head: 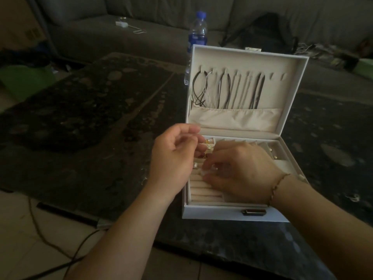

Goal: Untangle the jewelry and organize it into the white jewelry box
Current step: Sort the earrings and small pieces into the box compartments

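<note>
Dim room, one pale patch in the gloom

The white jewelry box (232, 216) is the brightest thing in view, its cream lining faintly glowing, while the dark bench (84, 122) and sofa (141, 33) sink into murk (grainy, low contrast). Fingertips (210, 171) of the right hand smear with motion blur. Straight edges bow near the frame borders; shadows are soft and directionless.

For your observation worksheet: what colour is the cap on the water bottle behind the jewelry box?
Blue: the bottle cap, clearest in the head view.
</note>
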A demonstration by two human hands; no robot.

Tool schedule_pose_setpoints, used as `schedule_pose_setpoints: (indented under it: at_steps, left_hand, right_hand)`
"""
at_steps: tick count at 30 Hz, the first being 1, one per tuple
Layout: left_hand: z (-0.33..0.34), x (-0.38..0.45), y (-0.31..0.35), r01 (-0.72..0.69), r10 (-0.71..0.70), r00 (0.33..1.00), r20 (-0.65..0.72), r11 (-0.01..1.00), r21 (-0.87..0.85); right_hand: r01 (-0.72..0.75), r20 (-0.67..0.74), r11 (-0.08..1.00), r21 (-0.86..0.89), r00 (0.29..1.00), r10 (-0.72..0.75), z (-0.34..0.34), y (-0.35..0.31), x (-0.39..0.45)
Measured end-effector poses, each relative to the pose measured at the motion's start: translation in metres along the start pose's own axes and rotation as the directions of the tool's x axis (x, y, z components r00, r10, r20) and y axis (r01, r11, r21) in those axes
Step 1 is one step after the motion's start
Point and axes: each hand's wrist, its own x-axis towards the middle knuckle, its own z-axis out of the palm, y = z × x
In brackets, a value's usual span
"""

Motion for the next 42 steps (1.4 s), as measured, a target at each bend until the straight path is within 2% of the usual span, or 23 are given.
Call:
schedule_pose_setpoints:
  at_steps: [7, 10, 13, 15, 17, 19, 21, 23, 24, 25, 27, 32, 34, 36, 38, 40, 42]
  left_hand:
    - [0.005, 0.000, 0.003, -0.027, 0.028, 0.999, -0.023, 0.997, 0.066]
    - [0.012, 0.000, 0.004, -0.138, 0.145, 0.989, -0.026, 0.975, 0.175]
    - [0.031, -0.006, 0.009, -0.368, 0.360, 0.928, 0.095, 0.849, 0.379]
    - [0.052, -0.013, 0.015, -0.535, 0.483, 0.843, 0.237, 0.709, 0.458]
    - [0.077, -0.023, 0.019, -0.663, 0.539, 0.748, 0.389, 0.570, 0.485]
    - [0.103, -0.031, 0.017, -0.735, 0.501, 0.677, 0.539, 0.492, 0.466]
    - [0.127, -0.038, 0.013, -0.767, 0.421, 0.632, 0.650, 0.457, 0.450]
    - [0.146, -0.042, 0.008, -0.788, 0.367, 0.598, 0.713, 0.433, 0.438]
    - [0.154, -0.043, 0.007, -0.794, 0.348, 0.585, 0.733, 0.429, 0.431]
    - [0.160, -0.043, 0.006, -0.797, 0.332, 0.577, 0.746, 0.429, 0.425]
    - [0.170, -0.043, 0.004, -0.797, 0.315, 0.571, 0.758, 0.435, 0.420]
    - [0.181, -0.044, -0.005, -0.792, 0.287, 0.576, 0.765, 0.427, 0.436]
    - [0.182, -0.043, -0.007, -0.774, 0.285, 0.596, 0.751, 0.452, 0.443]
    - [0.182, -0.041, -0.004, -0.725, 0.297, 0.636, 0.712, 0.546, 0.420]
    - [0.182, -0.038, 0.004, -0.611, 0.271, 0.698, 0.663, 0.709, 0.353]
    - [0.180, -0.032, 0.010, -0.471, 0.197, 0.735, 0.648, 0.836, 0.281]
    - [0.175, -0.025, 0.014, -0.359, 0.121, 0.743, 0.658, 0.902, 0.240]
  right_hand:
    - [-0.012, 0.061, 0.999, -0.047, 0.998, 0.015, -0.001, -0.006, 0.003]
    - [-0.007, -0.019, 0.998, -0.066, 1.000, 0.005, -0.001, -0.006, -0.009]
    - [-0.087, -0.193, 0.996, 0.023, 0.977, 0.090, -0.012, 0.008, -0.041]
    - [-0.161, -0.288, 0.986, 0.033, 0.944, 0.164, -0.023, 0.023, -0.069]
    - [-0.292, -0.300, 0.954, 0.065, 0.906, 0.298, -0.037, 0.048, -0.098]
    - [-0.495, -0.189, 0.865, 0.080, 0.845, 0.501, -0.050, 0.087, -0.125]
    - [-0.695, 0.008, 0.719, -0.003, 0.719, 0.695, -0.060, 0.131, -0.152]
    - [-0.777, 0.202, 0.627, -0.059, 0.606, 0.770, -0.062, 0.163, -0.169]
    - [-0.790, 0.271, 0.610, -0.058, 0.576, 0.772, -0.060, 0.172, -0.175]
    - [-0.798, 0.317, 0.600, -0.049, 0.558, 0.767, -0.058, 0.179, -0.178]
    - [-0.793, 0.340, 0.608, -0.028, 0.565, 0.752, -0.052, 0.186, -0.180]
    - [-0.805, 0.313, 0.591, 0.053, 0.575, 0.756, -0.045, 0.193, -0.179]
    - [-0.785, 0.263, 0.610, 0.106, 0.614, 0.744, -0.048, 0.184, -0.177]
    - [-0.706, 0.162, 0.664, 0.246, 0.705, 0.690, -0.057, 0.167, -0.174]
    - [-0.585, 0.098, 0.686, 0.434, 0.787, 0.609, -0.067, 0.143, -0.169]
    - [-0.492, 0.068, 0.668, 0.559, 0.830, 0.554, -0.073, 0.122, -0.163]
    - [-0.427, -0.001, 0.663, 0.615, 0.840, 0.542, -0.072, 0.110, -0.158]
